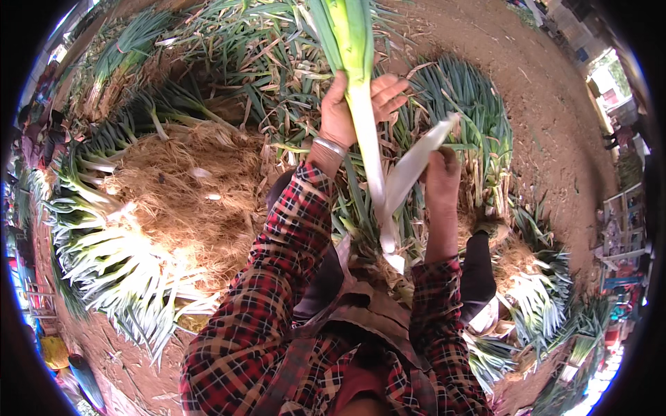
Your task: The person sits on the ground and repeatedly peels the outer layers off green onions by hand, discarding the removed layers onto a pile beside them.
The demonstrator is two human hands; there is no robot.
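Note:
My left hand [335,114], with a silver bangle at the wrist, holds a large Welsh onion [365,135] upright in front of me. The thumb lies against the stalk and the other fingers extend past its far side. Green leaves run out of the top of the view; the white root end points towards my lap. My right hand [443,174] pinches a pale outer sheath [416,160], peeled away from the white shank and still meeting it near the bottom. Below that end lies a small white scrap [395,261].
On my left, a broad ring of Welsh onions [125,260] surrounds a mat of tan roots [203,192]. Loose leaves [250,47] litter the ground ahead. An upright bundle [468,109] stands ahead right, with another pile [538,301] at lower right. Bare soil [562,156] stretches beyond.

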